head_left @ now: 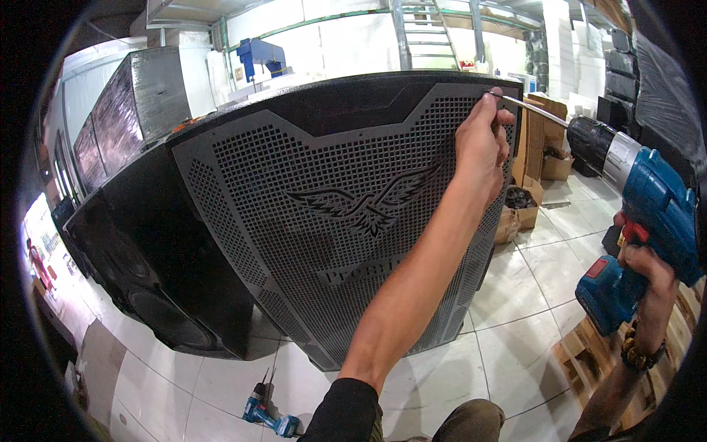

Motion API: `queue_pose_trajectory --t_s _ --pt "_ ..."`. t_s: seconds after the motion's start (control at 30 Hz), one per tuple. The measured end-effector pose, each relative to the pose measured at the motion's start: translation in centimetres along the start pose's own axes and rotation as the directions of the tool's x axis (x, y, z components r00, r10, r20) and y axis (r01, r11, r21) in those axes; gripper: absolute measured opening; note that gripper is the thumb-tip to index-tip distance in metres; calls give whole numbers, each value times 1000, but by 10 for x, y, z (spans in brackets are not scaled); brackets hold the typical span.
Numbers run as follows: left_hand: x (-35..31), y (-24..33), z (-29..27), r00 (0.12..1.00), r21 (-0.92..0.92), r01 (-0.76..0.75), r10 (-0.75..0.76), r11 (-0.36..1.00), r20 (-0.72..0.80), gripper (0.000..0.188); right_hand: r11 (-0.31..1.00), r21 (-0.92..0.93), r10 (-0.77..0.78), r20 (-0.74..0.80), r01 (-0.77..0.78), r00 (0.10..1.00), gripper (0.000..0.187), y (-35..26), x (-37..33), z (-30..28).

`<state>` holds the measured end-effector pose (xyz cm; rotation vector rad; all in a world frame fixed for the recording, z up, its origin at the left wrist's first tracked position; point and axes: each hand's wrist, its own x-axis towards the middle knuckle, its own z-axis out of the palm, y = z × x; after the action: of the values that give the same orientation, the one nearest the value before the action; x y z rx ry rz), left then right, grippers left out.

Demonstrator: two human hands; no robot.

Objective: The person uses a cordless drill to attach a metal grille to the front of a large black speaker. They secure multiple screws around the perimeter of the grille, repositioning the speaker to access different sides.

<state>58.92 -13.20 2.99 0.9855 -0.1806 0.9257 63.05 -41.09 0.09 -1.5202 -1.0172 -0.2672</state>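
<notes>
A large black speaker cabinet (147, 243) lies in front of me, covered by a grey perforated metal grille (294, 169) with a bird emblem cut into it. My left hand (482, 140) reaches to the grille's far right corner. Its fingers pinch the tip of a long thin drill bit (530, 105) there. Whether a screw sits under the fingers is hidden. My right hand (648, 276), wearing a beaded bracelet, grips the handle of a blue cordless drill (652, 199) that carries this bit, held in the air at the right.
A second blue drill (269, 414) lies on the white tiled floor near my feet. Open cardboard boxes (526, 210) stand beyond the cabinet at right, and a wooden pallet (589, 353) lies at lower right. More black cabinets (125, 110) stand at the back left, and a metal stair (427, 33) rises behind.
</notes>
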Motion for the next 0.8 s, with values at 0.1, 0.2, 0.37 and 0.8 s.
queue_pose_trajectory --t_s 0.1,0.2,0.37,0.8 --pt "1 -1 3 999 -29 45 -46 999 -21 31 999 -16 31 -58 -32 998 35 -2 -5 5" --pt "1 0 11 997 -50 58 -60 997 -49 29 996 -85 31 -17 -33 999 36 -4 -6 -1" --pt "1 13 0 996 -34 45 -48 998 -74 26 990 1 138 107 -139 985 34 50 -10 7" --pt "-252 -9 -124 780 237 -16 161 971 -605 27 974 191 62 298 -124 952 33 152 -229 68"
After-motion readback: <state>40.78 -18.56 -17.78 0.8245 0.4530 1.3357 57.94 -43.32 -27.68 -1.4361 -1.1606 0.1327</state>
